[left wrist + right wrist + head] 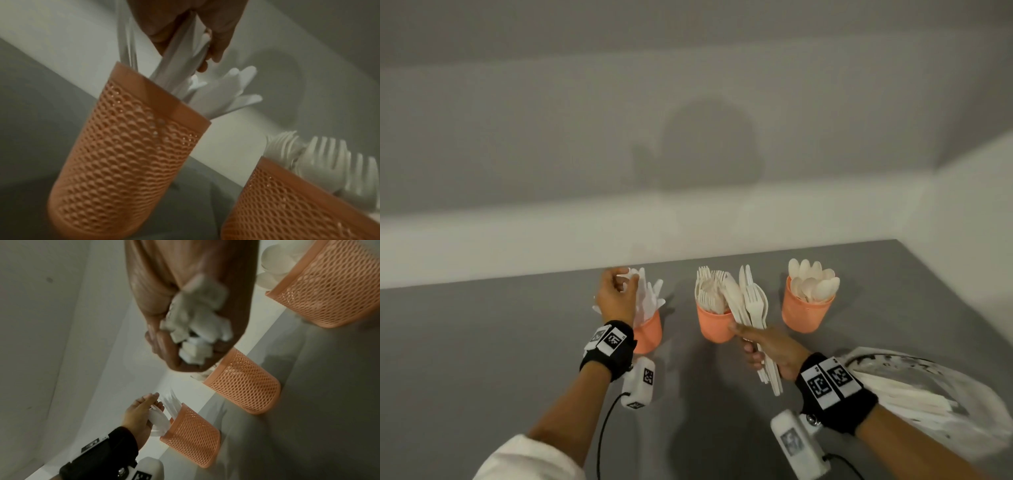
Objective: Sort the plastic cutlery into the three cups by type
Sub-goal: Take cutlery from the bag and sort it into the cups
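No readable text, brand or number anywhere; only black-and-white coded markers (608,339) on the wristbands (835,390).

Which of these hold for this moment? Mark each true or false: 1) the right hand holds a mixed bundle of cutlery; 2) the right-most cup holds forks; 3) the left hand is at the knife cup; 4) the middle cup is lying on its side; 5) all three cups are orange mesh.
1. True: the right hand grips a bundle of cutlery showing forks and knives.
2. False: the right cup holds spoons.
3. True: the left hand pinches knives in the left cup.
4. False: the middle cup stands upright, filled with forks.
5. True.
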Tool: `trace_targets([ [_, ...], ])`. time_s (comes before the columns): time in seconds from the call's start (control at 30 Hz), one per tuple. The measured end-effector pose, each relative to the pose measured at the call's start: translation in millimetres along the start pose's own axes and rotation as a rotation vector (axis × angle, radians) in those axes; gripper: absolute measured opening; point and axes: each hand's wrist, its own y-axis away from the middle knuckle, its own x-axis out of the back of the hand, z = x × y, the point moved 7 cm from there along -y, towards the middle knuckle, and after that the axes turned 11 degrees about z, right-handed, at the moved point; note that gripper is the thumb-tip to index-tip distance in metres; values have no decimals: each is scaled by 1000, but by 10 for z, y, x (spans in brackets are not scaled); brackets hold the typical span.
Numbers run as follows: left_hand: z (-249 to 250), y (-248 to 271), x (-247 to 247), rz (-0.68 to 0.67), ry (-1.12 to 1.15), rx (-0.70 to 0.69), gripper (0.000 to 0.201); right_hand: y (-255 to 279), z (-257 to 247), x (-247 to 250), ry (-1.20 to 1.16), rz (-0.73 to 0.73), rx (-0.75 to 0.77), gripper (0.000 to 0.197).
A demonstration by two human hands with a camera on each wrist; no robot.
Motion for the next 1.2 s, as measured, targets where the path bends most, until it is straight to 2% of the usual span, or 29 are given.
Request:
trace_targets([
  [0.1,93,-13,-23,-47,-104,-158,25,-4,-13,-20,-5,-2,5,29],
  [0.2,135,6,-107,-190,-329,-422,23,-7,-54,-77,-7,-30,27,28],
  [0.27,129,89,-149,-275,-466,-567,35,-7,-69,-115,-4,-47,38,26],
  [0.33,78,199,-184,-375,-625,-664,43,0,-68,-142,-5,-53,40,24],
  [0.4,28,252,-203,-414,-740,-679,54,5,-55,-170,-14,-64,34,21],
  [0.5,132,248,-112,-299,-737,-587,67,14,-22,-207,-50,-100,14,17],
  [0.57,417,334,-19,-216,-456,-517,58,32,-12,-246,-84,-146,-1,20],
  [0.63,646,494,62,-199,-77,-329,46,66,-3,-308,-110,-209,-21,22],
  [0.7,719,756,4,-338,167,-56,39,115,4,-385,-108,-275,-28,20],
  [0.77,667,1099,-146,-572,276,228,53,183,16,-481,-82,-343,-30,21],
  [0.83,638,1423,-260,-815,369,408,69,280,45,-611,-33,-437,-50,21],
  [0.9,636,1617,-300,-926,449,532,60,370,95,-718,31,-518,-83,28],
  [0.97,674,1660,-296,-909,439,565,37,415,128,-750,76,-531,-112,34],
  [1.03,702,1612,-291,-833,312,475,18,380,133,-694,99,-432,-108,36],
  [1.13,646,1524,-293,-628,190,473,14,282,59,-557,140,-189,58,19],
  [1.2,591,1509,-326,-556,150,504,11,255,35,-516,172,-113,156,13],
])
